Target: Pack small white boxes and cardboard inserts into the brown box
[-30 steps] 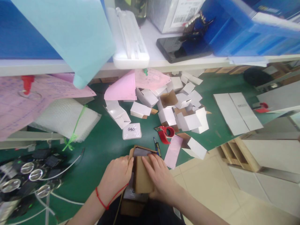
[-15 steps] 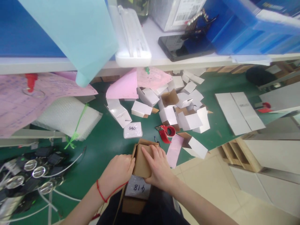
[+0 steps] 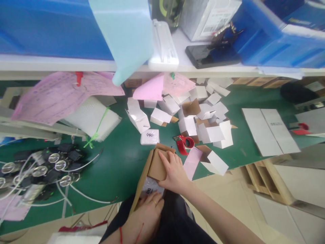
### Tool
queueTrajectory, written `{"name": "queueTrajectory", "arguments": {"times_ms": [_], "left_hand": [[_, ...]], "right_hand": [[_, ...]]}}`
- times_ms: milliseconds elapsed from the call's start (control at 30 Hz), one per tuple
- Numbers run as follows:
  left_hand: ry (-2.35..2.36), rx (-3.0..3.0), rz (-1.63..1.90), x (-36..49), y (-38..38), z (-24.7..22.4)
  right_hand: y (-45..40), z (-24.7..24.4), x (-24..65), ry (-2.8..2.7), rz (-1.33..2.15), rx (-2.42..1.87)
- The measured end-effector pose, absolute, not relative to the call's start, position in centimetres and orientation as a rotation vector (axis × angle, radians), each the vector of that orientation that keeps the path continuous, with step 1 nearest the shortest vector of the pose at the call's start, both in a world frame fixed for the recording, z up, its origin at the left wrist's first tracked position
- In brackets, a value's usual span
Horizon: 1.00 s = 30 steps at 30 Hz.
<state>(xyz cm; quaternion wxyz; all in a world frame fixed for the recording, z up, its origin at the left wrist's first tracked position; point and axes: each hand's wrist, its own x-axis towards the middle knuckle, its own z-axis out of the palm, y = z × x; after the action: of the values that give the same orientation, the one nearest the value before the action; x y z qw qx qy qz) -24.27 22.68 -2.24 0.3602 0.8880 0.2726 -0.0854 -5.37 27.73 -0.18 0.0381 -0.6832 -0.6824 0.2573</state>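
Note:
A brown cardboard box (image 3: 143,174) stands open against my lap at the table's front edge. My right hand (image 3: 175,173) grips a smaller brown carton (image 3: 157,166) at the box's far end, fingers over its top and thumb at its near edge. My left hand (image 3: 149,210) lies with its fingers on a clear-wrapped white pack (image 3: 150,187) inside the box, partly covering its handwritten number. Another wrapped white pack (image 3: 150,137), marked 440, rests on the green table beyond the box.
Beyond the box are a red tape dispenser (image 3: 185,144), a pink slip (image 3: 193,162) and several white cartons (image 3: 212,133). Cabled devices (image 3: 61,165) and bubble wrap (image 3: 95,118) lie left. A shelf (image 3: 101,66) crosses above; flat white cardboard (image 3: 271,130) is right.
My left hand has left the box's left side and moved down onto the wrapped pack inside. My right hand keeps hold of the small carton. The view has shifted left.

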Motion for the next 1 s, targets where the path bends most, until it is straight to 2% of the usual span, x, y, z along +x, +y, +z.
{"name": "queueTrajectory", "arguments": {"times_ms": [100,433,633,1000], "left_hand": [[0.843,2.381,-0.334,-24.4,21.6,-4.2],[1.141,2.327,-0.390,-25.1,19.4,-4.7],[1.170,2.357,-0.220,-25.6,19.0,-6.6],[1.127,2.332,-0.328,-26.0,19.2,-6.1]], "right_hand": [[27.4,0.1,-5.4,-2.106,0.700,-2.102],[26.9,-0.4,-5.5,-2.114,0.616,-2.089],[26.8,-0.3,-5.8,-2.052,0.653,-2.118],[26.1,-1.3,-7.3,-2.142,0.503,-2.115]]}}
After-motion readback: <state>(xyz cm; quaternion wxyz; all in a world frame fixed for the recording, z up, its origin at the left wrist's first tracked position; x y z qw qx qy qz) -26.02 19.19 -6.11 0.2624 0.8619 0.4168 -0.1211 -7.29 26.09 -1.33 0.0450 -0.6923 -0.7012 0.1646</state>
